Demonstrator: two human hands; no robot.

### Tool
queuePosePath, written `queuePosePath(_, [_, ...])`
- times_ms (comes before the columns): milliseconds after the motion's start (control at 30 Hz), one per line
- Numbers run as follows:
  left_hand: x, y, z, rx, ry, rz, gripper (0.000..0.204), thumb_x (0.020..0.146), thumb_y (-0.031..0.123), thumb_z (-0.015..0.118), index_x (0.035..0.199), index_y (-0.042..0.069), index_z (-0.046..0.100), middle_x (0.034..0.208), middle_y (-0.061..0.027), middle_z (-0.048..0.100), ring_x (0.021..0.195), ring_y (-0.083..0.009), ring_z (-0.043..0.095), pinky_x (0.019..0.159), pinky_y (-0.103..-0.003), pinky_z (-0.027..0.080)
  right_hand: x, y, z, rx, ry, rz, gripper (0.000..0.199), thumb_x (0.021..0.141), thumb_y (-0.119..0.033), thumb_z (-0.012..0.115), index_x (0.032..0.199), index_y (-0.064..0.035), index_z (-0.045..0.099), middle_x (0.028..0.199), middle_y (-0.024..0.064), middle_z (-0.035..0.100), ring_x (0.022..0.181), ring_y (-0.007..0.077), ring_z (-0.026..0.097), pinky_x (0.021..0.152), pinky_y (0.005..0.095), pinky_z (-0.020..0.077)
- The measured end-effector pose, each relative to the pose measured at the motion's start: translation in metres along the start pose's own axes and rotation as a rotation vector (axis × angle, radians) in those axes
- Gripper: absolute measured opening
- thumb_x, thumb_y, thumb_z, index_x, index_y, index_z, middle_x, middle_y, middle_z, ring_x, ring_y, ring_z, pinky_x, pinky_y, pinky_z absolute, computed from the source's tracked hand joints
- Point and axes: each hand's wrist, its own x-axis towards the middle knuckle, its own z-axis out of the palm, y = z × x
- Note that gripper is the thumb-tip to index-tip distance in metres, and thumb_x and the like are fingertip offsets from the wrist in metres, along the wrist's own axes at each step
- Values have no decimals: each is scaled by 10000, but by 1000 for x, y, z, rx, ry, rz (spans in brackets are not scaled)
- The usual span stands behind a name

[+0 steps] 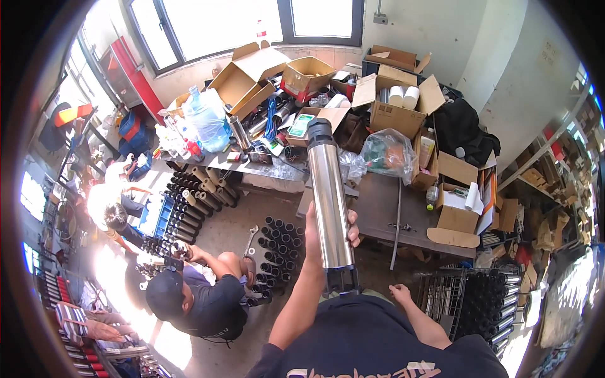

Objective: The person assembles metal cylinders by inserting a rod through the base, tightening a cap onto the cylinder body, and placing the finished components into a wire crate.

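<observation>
My left hand [313, 236] is wrapped round a polished steel cylinder [329, 195] from behind, with fingertips showing on its right side. The cylinder stands nearly upright in front of me, tilted slightly to the left. It has a black stepped cap at the top and a black slotted fitting at the bottom, just above my shirt. Lower right, my right hand [400, 293] hangs beside my body with its fingers curled in, and nothing shows in it. A dark workbench [378, 205] lies beyond both hands.
Cardboard boxes [397, 116], a clear plastic bag [387, 157] and loose parts crowd the bench. Black tubes [277, 252] stand on the floor to the left, near a crouching person in a black cap [167, 295]. A wire rack with several black-and-silver cylinders [488, 302] is at right.
</observation>
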Motion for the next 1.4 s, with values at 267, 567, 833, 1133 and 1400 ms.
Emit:
queuePosePath(267, [-8,0,39,832,109,201,786,984,704,265,1460,85,358,1169,-176,582,866,-302,673,737,-457,599,-4,-40,16,-54,-4,-213,377,880,-333,725,1016,18,693,836,86,724,725,148,681,688,302,545])
queuePosePath(567, [-11,-14,-64,350,144,-64,846,902,815,298,1260,77,506,972,-131,617,776,-279,660,692,-453,582,-16,-11,-3,-336,-2,-72,419,830,-427,708,965,-33,748,878,121,757,896,237,734,848,365,556])
queuePosePath(833, [-3,-4,-27,19,19,-29,816,930,770,359,1484,172,379,915,-113,531,689,-237,537,635,-401,494,-29,-4,-13,-376,-109,87,426,843,-464,666,952,-64,768,918,152,749,938,285,720,865,388,547])
queuePosePath(1133, [1,9,-31,14,67,-26,777,953,734,359,1526,211,336,943,-136,550,724,-256,546,649,-418,506,-27,-26,8,-322,-56,-41,400,858,-420,687,999,-53,757,907,124,758,899,248,732,852,359,550])
queuePosePath(1400, [-14,16,-50,-214,-83,-61,762,971,680,405,1345,20,469,1075,-198,605,990,-303,624,823,-481,575,19,-39,-4,38,-60,20,285,888,-295,685,958,-19,701,773,71,710,629,138,651,541,297,509])
